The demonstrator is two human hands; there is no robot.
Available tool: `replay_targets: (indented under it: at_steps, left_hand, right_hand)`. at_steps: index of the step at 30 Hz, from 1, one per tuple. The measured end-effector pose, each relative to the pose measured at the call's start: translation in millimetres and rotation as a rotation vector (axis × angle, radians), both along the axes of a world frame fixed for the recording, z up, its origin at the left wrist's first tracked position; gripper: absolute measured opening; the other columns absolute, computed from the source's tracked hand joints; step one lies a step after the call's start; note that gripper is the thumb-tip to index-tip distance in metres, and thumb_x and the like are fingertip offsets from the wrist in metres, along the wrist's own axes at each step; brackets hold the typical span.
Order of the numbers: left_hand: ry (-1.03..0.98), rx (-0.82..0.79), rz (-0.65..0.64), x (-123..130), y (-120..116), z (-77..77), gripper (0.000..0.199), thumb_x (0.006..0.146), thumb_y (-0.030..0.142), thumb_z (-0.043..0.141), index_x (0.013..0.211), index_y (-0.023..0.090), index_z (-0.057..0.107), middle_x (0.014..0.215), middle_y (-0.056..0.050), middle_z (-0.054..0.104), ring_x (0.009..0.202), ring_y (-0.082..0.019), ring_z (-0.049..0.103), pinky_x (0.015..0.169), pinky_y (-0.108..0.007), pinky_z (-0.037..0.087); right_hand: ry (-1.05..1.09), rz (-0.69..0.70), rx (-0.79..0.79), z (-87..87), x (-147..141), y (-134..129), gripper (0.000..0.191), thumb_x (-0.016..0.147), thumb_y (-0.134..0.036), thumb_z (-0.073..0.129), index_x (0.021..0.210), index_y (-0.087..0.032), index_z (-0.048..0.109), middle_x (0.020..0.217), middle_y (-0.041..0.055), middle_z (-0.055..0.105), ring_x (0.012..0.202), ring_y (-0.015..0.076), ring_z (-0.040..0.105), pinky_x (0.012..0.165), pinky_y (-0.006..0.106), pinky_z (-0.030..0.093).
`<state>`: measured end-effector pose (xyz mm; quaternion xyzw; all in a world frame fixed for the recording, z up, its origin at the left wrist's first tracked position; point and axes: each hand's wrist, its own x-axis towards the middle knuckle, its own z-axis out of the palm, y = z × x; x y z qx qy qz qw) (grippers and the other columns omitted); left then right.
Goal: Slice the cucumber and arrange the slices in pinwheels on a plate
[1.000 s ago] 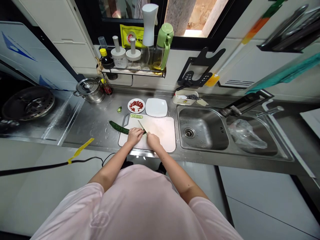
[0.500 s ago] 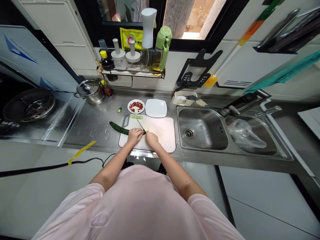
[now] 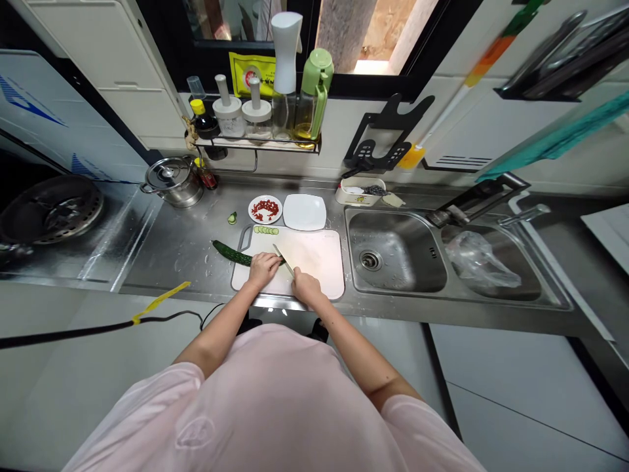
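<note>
Left hand [image 3: 263,269] arches over a dark green cucumber [image 3: 230,253], pressing it against a white cutting board [image 3: 317,265]. Right hand [image 3: 306,287] closes around the handle of a kitchen knife [image 3: 284,259], its blade angled toward the far edge of the board, just beside the left hand. The hands stand close but apart, with the blade between them.

The cucumber lies across the board's left edge, its far end resting on the wet steel counter [image 3: 171,255]. A row of cucumber slices [image 3: 266,230] sits along the board's far edge. Beyond the board are a small round plate [image 3: 265,209] of chopped red pieces (chili, perhaps; too small to be sure) and a white square plate [image 3: 304,212].

Technique, as judged from this grip: fingertips curled under, knuckles guiding the flat of the blade, keep the edge clear of the fingers. An upright blade and a constant angle favour even slices. (The lip of the board leaves the cucumber poorly seated, so firm downward pressure matters.)
</note>
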<state>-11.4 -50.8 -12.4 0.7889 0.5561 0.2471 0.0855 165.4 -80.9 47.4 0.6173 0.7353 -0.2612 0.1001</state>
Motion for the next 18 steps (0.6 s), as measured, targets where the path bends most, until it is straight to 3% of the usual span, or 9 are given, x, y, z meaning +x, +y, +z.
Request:
replay_targets:
  at_steps: [5,11,18]
  left_hand:
    - [0.006,-0.006,0.001,0,0,-0.9,0.021,0.089,0.030,0.052,0.098,0.027,0.070,0.101,-0.005,0.068,0.096,-0.020,0.057,0.085,-0.036,0.038]
    - [-0.004,0.006,-0.005,-1,0,-1.2,0.021,0.089,0.031,0.051,0.098,0.027,0.070,0.100,-0.004,0.069,0.095,-0.020,0.057,0.085,-0.036,0.038]
    - [-0.010,-0.029,0.023,1,0,2.7,0.021,0.089,0.031,0.052,0.098,0.027,0.070,0.099,-0.004,0.069,0.096,-0.020,0.058,0.086,-0.036,0.036]
  right_hand:
    - [0.095,-0.007,-0.026,1.2,9,-6,0.036,0.087,-0.021,0.041,0.123,-0.018,0.042,0.100,0.0108,0.067,0.088,0.0230,0.062,0.069,0.028,0.038]
    - [0.153,-0.049,-0.010,3.5,19,-14,0.034,0.094,-0.031,0.035,0.125,-0.020,0.043,0.104,0.0102,0.066,0.092,0.0213,0.061,0.070,0.025,0.035]
    - [0.239,-0.112,0.075,2.3,31,-16,0.037,0.093,-0.028,0.036,0.128,-0.018,0.043,0.104,0.0090,0.066,0.094,0.0189,0.060,0.074,0.023,0.036]
